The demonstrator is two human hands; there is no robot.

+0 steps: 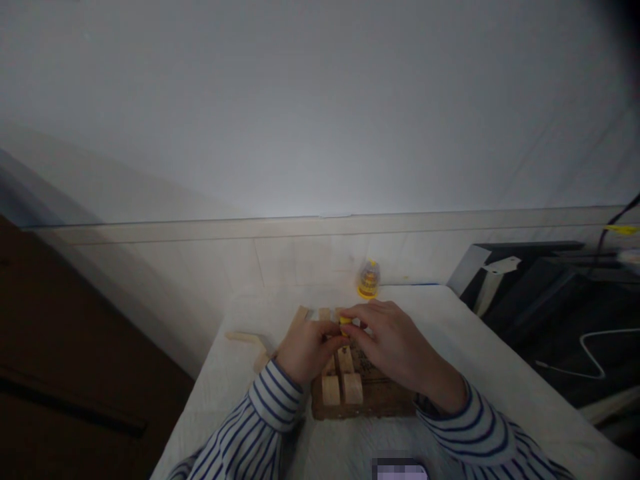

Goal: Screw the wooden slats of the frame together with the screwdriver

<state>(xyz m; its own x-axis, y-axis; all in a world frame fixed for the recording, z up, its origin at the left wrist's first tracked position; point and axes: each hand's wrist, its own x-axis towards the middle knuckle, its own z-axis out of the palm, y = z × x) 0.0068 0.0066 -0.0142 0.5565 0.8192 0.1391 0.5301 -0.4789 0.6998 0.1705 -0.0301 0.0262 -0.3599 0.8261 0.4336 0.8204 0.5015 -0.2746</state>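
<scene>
My left hand (306,348) and my right hand (395,343) meet over a brown board (380,399) on the white table (470,360). Both hands have their fingers curled, pinching a small yellow object (345,321) between them. Pale wooden blocks (341,387) stand upright on the board just below the fingers. More wooden pieces (301,315) lie behind my left hand. Both sleeves are white with dark stripes.
A small clear container with a yellow base (369,279) stands at the table's far edge near the wall. A loose wooden strip (246,338) lies at the left of the table. Dark equipment and cables (565,300) sit on the right. A brown surface (60,360) is at left.
</scene>
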